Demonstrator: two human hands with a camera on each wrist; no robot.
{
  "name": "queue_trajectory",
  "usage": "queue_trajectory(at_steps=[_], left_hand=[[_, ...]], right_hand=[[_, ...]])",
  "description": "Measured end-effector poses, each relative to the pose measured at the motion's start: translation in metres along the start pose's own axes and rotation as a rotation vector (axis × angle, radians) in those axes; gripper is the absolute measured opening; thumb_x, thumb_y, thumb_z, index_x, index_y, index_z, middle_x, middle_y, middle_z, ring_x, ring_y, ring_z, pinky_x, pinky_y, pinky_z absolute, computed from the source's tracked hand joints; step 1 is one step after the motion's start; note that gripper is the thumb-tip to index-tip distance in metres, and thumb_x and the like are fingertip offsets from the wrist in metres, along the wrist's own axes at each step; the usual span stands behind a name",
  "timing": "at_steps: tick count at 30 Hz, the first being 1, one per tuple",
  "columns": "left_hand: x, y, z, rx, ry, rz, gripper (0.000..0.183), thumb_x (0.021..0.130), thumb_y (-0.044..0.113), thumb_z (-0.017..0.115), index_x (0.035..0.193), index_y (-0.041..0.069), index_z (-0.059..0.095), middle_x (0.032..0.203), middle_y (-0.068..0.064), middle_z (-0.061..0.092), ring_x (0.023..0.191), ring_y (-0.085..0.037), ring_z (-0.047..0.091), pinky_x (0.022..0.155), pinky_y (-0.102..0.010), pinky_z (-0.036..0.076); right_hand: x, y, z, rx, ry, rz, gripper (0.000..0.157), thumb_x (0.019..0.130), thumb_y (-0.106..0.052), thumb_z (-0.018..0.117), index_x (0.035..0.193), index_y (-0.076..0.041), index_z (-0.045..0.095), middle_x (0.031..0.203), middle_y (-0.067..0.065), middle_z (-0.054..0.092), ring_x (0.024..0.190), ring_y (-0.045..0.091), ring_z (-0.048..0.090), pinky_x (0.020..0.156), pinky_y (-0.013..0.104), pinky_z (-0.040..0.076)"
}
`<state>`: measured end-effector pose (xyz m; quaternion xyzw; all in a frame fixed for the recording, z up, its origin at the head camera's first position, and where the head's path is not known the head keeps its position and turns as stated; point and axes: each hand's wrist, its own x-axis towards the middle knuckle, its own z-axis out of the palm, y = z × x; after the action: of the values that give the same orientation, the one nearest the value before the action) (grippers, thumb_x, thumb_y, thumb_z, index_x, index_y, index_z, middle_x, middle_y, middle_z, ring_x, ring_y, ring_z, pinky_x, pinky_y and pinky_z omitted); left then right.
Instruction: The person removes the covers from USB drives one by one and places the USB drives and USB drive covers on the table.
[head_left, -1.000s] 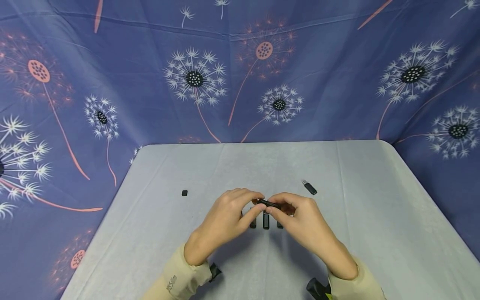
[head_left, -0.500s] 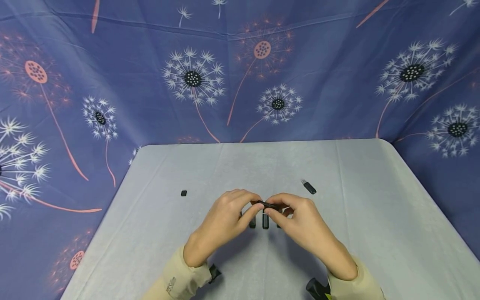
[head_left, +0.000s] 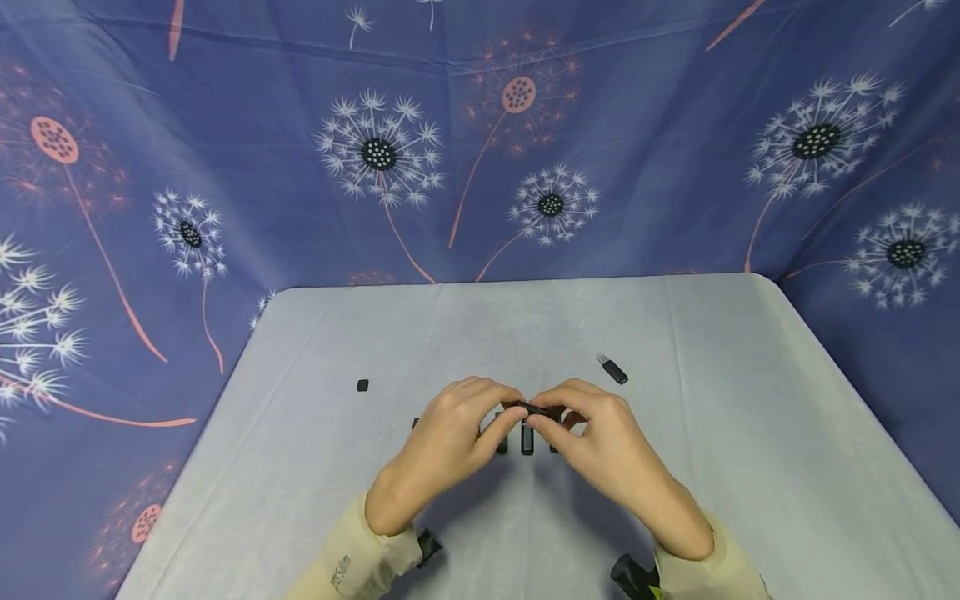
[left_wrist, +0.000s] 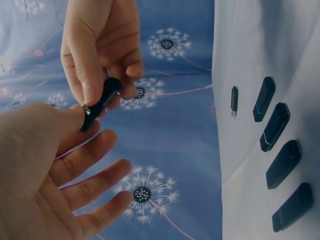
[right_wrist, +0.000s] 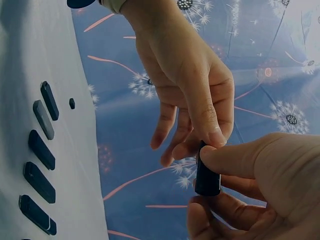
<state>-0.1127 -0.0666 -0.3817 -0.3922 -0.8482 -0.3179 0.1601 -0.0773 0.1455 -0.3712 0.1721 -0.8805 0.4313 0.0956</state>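
A black USB flash drive (left_wrist: 101,104) is held in the air between both hands, above the middle of the table. My left hand (head_left: 453,433) pinches one end between thumb and index finger; its other fingers are spread loosely in the left wrist view. At the opposite end, the thumb and fingers of my right hand (head_left: 603,437) grip the body of the drive. Fingertips cover the join, so I cannot tell whether the cap sits fully on. Beneath the hands several black flash drives (head_left: 527,439) lie in a row, partly hidden in the head view.
Farther back on the right lies an uncapped flash drive (head_left: 615,371), its metal plug showing. A small black cap (head_left: 363,385) rests on the left. The pale cloth-covered table (head_left: 750,433) meets a blue dandelion-print curtain (head_left: 645,167) at its back and sides.
Both hands keep their grip on the flash drive and barely move. The head view has shifted slightly, so the table things appear a little farther left and higher.
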Motion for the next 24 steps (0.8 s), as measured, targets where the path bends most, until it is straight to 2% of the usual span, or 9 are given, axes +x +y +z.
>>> queue_trajectory(at_steps=[5, 9, 15, 24], left_hand=[[-0.0001, 0.002, -0.0024, 0.008, -0.006, 0.013, 0.02, 0.103, 0.029, 0.066, 0.115, 0.016, 0.075, 0.105, 0.006, 0.076, 0.095, -0.007, 0.069, 0.086, -0.03, 0.056], [-0.0001, 0.003, -0.0031, 0.015, 0.023, 0.046, 0.018, 0.1, 0.027, 0.07, 0.113, 0.016, 0.076, 0.103, 0.006, 0.076, 0.093, -0.007, 0.069, 0.086, -0.03, 0.056], [-0.0021, 0.001, -0.0015, -0.013, 0.037, 0.057, 0.01, 0.098, 0.024, 0.072, 0.104, 0.017, 0.077, 0.096, 0.007, 0.076, 0.088, -0.007, 0.07, 0.083, -0.029, 0.056], [-0.0017, -0.0033, -0.0024, -0.041, 0.038, 0.059, 0.008, 0.097, 0.023, 0.074, 0.099, 0.016, 0.077, 0.09, 0.008, 0.075, 0.085, -0.007, 0.069, 0.083, -0.03, 0.056]], right_hand=[[-0.0017, -0.0032, -0.0024, -0.009, 0.003, -0.017, 0.014, 0.09, -0.016, 0.082, 0.102, -0.021, 0.079, 0.093, -0.014, 0.07, 0.074, 0.003, 0.06, 0.057, 0.024, 0.05], [-0.003, -0.005, -0.0031, -0.004, 0.003, -0.038, 0.014, 0.089, -0.015, 0.082, 0.1, -0.022, 0.079, 0.093, -0.015, 0.07, 0.074, 0.003, 0.059, 0.055, 0.023, 0.049], [-0.0036, -0.0016, 0.0002, 0.003, -0.007, -0.084, 0.014, 0.089, -0.012, 0.081, 0.099, -0.021, 0.079, 0.095, -0.014, 0.071, 0.076, 0.002, 0.06, 0.058, 0.023, 0.05], [0.0, 0.0031, 0.0017, 0.014, -0.025, -0.145, 0.015, 0.089, -0.009, 0.08, 0.1, -0.018, 0.079, 0.095, -0.013, 0.071, 0.076, 0.002, 0.059, 0.063, 0.023, 0.052]])
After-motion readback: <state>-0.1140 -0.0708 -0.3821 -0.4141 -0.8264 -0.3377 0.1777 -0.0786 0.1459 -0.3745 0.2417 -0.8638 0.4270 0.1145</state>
